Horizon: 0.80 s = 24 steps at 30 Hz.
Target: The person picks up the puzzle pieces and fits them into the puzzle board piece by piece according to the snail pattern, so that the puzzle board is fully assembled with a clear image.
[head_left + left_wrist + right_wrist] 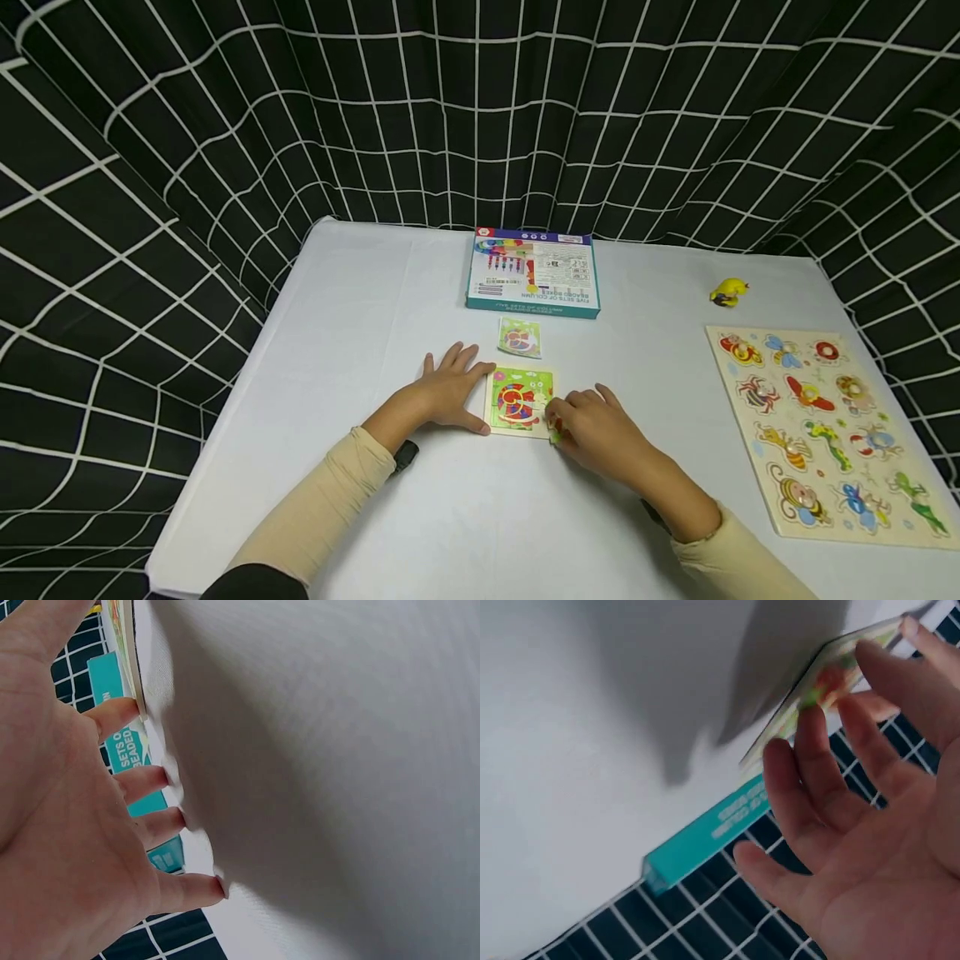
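A small square puzzle board (488, 403) lies on the white table. Its green and red picture (516, 405) shows a round spiral creature, with a pale gap toward the right side. My left hand (450, 396) is spread at the board's left edge, forefinger by the upper corner and thumb by the lower one. In the left wrist view, the fingers (150, 825) of that hand reach down to the tablecloth. At the board's lower right, my right hand (600, 429) pinches a green and red puzzle piece (555, 431), partly hidden by its fingers and blurred in the right wrist view.
Just behind the board lies a picture card (520, 337) with a similar design. Farther back is a flat teal-edged box (534, 273). On the right are a small yellow toy (729, 291) and a large wooden insect peg board (817, 433). Black grid-patterned cloth (450, 108) surrounds the table.
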### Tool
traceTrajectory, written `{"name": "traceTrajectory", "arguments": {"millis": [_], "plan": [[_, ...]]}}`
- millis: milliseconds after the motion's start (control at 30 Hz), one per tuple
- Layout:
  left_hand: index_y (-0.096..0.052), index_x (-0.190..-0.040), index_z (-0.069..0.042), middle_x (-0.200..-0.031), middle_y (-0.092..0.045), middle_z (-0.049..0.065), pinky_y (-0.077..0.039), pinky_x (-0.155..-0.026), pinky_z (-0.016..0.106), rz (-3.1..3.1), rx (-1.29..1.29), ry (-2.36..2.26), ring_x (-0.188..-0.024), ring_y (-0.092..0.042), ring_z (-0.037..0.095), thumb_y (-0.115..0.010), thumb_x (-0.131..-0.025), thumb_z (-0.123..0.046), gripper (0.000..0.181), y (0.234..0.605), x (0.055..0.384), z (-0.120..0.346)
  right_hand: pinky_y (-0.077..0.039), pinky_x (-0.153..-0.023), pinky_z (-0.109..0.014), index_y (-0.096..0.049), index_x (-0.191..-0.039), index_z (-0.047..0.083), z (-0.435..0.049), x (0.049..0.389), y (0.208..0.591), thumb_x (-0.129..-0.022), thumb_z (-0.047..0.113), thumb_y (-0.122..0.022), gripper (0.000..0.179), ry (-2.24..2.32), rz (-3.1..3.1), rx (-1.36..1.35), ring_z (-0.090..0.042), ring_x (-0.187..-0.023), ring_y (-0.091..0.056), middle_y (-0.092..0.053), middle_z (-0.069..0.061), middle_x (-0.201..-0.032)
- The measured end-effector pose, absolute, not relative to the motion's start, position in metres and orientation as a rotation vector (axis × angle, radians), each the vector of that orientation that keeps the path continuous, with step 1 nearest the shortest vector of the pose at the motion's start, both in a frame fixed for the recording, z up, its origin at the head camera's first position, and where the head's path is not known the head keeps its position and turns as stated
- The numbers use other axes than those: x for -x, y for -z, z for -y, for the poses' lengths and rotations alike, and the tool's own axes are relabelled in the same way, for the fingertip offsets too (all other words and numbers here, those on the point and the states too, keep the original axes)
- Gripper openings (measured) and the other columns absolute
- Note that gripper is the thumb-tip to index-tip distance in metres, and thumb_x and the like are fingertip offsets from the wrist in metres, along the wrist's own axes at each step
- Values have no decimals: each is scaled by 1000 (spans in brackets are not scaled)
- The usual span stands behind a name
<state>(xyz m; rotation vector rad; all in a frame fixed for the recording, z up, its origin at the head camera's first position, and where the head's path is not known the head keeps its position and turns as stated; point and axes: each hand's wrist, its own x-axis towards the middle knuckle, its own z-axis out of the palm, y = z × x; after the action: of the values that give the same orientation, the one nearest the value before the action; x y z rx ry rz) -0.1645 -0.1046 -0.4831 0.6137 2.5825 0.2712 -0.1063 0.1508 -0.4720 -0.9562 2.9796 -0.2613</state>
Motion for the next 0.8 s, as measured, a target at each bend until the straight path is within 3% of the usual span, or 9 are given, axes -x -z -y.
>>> {"name": "traceTrajectory", "arguments": {"millis": [333,800], "plan": [[-30,-152,-26,-163,-10,12,-11,-109,71,-2581,-608,-284,-149,-1,36,-77,-71,-62,101,483,165,104,-36,-101,-64,-71,-90,15,-132,116,478,-71,21,-86,25,254,-3017,905,-28,-95,-63,-68,0,-90],[-30,-152,-26,-162,-10,12,-11,-109,71,-2586,-616,-282,-149,-2,36,-76,-70,-64,102,486,166,105,-35,-102,-63,-76,-96,16,-134,117,482,-70,22,-87,29,290,-3023,880,-29,-100,-62,-70,-3,-96]]}}
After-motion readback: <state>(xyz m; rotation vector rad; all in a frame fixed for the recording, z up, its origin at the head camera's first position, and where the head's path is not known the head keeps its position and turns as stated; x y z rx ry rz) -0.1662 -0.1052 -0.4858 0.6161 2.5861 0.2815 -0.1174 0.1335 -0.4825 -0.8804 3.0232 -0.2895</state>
